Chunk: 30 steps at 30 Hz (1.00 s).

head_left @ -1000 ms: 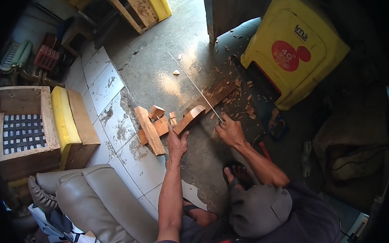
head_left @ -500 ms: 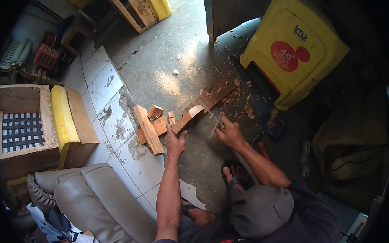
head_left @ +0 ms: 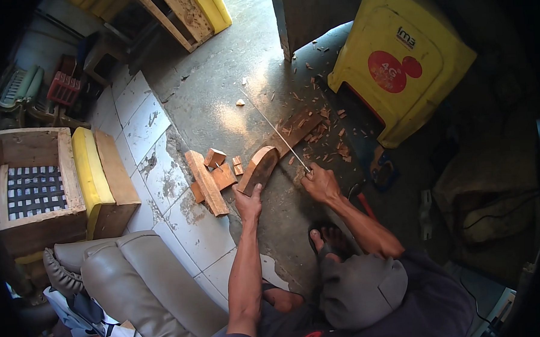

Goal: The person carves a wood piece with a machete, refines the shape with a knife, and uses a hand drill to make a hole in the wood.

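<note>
Curved wooden piece: located in front of the person, its rounded far end beside the dark plank on the concrete floor. The left hand grips its near end, thumb on the broad face and fingers wrapped at the edge. The right hand has its fingers curled round the near end of a slender metal tool, whose shaft slants past the rounded end. Contact between shaft and wood cannot be confirmed from this angle.

Probable faults and causes:

1. Workpiece rotation. No clamp is visible; side load on the rounded end could twist the piece out of a one-handed grip.
2. Tool skid. A curved edge offers little guidance; a slip could carry the shaft toward the bare left hand.
3. Unstable support. Wood chips scattered on and around the plank could let work slide, if it bears there.
</note>
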Each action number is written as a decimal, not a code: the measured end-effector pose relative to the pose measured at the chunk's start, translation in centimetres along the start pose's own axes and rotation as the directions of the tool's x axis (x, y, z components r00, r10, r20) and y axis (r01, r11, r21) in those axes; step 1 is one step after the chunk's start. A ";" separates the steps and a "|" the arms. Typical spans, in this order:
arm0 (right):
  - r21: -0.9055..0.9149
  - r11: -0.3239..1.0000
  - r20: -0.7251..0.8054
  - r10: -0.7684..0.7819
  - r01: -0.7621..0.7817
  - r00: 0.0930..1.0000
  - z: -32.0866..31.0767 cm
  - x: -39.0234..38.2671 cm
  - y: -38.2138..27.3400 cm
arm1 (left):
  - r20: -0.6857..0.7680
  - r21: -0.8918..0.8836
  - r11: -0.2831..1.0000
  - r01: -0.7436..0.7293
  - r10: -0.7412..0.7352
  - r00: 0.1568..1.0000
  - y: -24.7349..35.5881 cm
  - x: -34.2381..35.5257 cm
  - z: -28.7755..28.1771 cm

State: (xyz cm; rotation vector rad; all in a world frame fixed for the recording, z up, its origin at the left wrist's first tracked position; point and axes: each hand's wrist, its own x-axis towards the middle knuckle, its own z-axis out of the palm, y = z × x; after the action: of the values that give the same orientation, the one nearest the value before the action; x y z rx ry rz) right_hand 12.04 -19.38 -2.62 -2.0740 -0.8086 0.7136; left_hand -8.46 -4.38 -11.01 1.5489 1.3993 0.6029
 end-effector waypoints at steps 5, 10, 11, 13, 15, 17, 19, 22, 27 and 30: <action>0.107 0.989 -0.012 -0.104 0.105 0.994 1.1 1.0 -0.2 | -0.035 0.058 0.997 0.040 -0.038 0.999 2.1 -0.9 0.2; -0.085 0.995 0.021 -0.051 0.053 0.998 2.5 1.9 0.1 | -0.098 0.138 0.987 -0.078 0.092 0.991 3.7 -2.0 0.5; -0.021 0.997 0.005 -0.078 0.078 0.997 2.6 1.8 0.1 | -0.104 0.119 0.987 -0.106 0.118 0.988 3.7 -1.9 0.6; 0.050 0.998 0.020 -0.043 0.042 0.999 2.6 1.6 0.1 | -0.090 0.124 0.992 -0.027 0.039 0.995 3.6 -1.9 0.6; -0.009 1.000 0.043 -0.003 0.004 0.999 2.4 1.5 0.0 | -0.103 0.169 0.979 -0.110 0.129 0.986 3.5 -1.8 0.5; -0.096 0.995 0.055 0.015 -0.010 0.998 2.1 1.6 0.0 | -0.083 0.169 0.984 -0.061 0.076 0.994 3.5 -1.9 0.4; 0.080 0.996 -0.013 0.031 -0.030 0.999 1.8 1.9 0.0 | -0.108 0.158 0.975 -0.158 0.176 0.978 3.6 -1.9 0.4; 0.085 0.995 0.039 0.053 -0.056 0.998 1.8 2.3 0.4 | -0.104 0.158 0.985 -0.076 0.093 0.990 3.5 -2.4 0.4; -0.093 0.996 0.061 0.001 0.004 0.998 3.0 1.9 1.0 | -0.113 0.161 0.980 -0.119 0.138 0.984 3.4 -2.1 0.5; 0.005 0.999 0.044 -0.041 0.041 0.998 4.0 1.6 1.4 | -0.071 0.120 0.990 -0.080 0.089 0.993 3.2 -2.2 0.4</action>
State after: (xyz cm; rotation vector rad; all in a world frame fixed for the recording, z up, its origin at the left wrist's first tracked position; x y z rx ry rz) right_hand 10.70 -17.02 -6.22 -2.0386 -0.8719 0.7402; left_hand -7.01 -6.29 -7.94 1.7012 1.4532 0.6469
